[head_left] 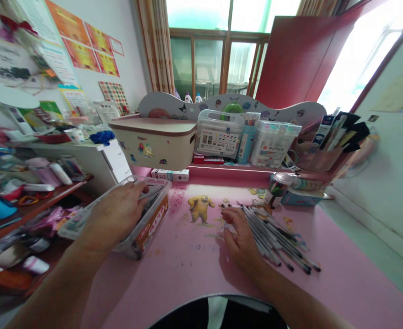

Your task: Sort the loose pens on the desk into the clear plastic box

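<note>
We work with both bare hands over a pink desk [187, 283] printed with cartoon figures, among them a yellow bear [200, 208].

Left hand: our left hand [117, 210] lies across the clear plastic box [163, 194], palm down, fingers bent over its far part. Dark, slender items [153, 194] show in the box beside the fingertips; we cannot tell whether the fingers close on any of them. An orange-brown label [155, 224] covers the box's right side.

Right hand: our right hand [240, 237] is low over the desk, fingers loosely curled, just left of a pile of pens [268, 235]. The palm side is hidden, so we cannot tell whether anything is pinched there or whether the fingertips touch the nearest pens.

Pen location: the pile fans out flat on the desk at right, most barrels pale grey, several dark ends toward us.

Surroundings: a silver-topped can [277, 187] stands behind the pile, a blue box [300, 197] to its right. On the raised ledge, left to right: a cream storage bin [153, 145] with a brown lid, a clear handled marker case [218, 135], a blue pencil tube [246, 144], a second marker case [271, 148] and a pink holder [319, 153] of stationery.
</note>
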Motion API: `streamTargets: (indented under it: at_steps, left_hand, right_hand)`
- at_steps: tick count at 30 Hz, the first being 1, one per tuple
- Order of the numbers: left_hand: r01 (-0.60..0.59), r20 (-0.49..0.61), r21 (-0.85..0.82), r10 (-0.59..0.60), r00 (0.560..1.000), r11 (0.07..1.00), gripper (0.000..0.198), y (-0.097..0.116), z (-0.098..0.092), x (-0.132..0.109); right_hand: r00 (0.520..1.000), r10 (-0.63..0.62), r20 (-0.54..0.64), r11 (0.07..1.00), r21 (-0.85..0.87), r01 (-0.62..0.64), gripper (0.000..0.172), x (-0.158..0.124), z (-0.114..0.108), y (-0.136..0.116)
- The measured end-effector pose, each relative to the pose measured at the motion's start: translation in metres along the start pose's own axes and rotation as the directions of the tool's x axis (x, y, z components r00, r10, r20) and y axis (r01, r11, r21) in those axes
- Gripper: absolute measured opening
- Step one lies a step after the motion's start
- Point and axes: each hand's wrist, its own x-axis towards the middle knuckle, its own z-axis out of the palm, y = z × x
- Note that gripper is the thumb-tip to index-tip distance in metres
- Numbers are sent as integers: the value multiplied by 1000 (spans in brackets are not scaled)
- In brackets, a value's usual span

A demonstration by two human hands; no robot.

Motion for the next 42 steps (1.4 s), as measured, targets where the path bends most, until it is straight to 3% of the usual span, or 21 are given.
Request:
streamTargets:
  at_steps: [4,7,9,11,13,14,17,20,23,26,31,37,42]
  left_hand:
    - [-62,-26,91,65,998,994,30,2,-9,-5]
    - [-90,-179,95,106,978,991,30,11,-19,-13]
    - [-130,-343,80,149,928,988,28,21,-26,-23]
    - [-241,-490,40,229,841,970,21,37,-29,-35]
    - [-397,-579,-13,317,752,918,13,57,-25,-48]
    - [-463,-585,-50,350,732,885,12,68,-21,-53]
    - [-553,-511,-210,392,765,806,15,99,-2,-61]
    - [-547,-385,-350,416,824,760,14,122,14,-57]
    - [-475,-228,-468,417,880,745,14,136,22,-49]
    - [-386,-94,-565,407,908,729,15,148,25,-44]
    - [-276,70,-666,427,902,693,17,164,50,-40]
    - [-148,182,-631,331,926,761,19,164,98,-37]
    - [-105,173,-674,294,940,731,19,159,114,-41]
  right_hand:
    - [998,-53,43,998,-12,54,43,-1,1,-5]
    - [988,-96,124,995,25,94,38,-1,1,-14]
    - [970,-124,210,992,41,118,35,1,0,-22]
    - [940,-134,313,991,28,132,34,4,-4,-32]
    - [900,-126,417,990,-7,142,30,9,-12,-43]
    - [877,-111,467,989,-31,142,29,13,-17,-50]
    - [851,-43,524,984,-124,126,25,27,-42,-66]
    - [873,69,483,943,-316,100,19,45,-73,-70]
    - [885,200,420,862,-505,46,18,62,-102,-51]
    - [841,373,392,725,-689,0,18,74,-120,-15]
    - [753,567,334,518,-855,-10,22,76,-116,40]
    - [735,616,284,461,-886,-44,22,70,-98,63]
    - [741,613,275,462,-885,-54,27,65,-97,65]
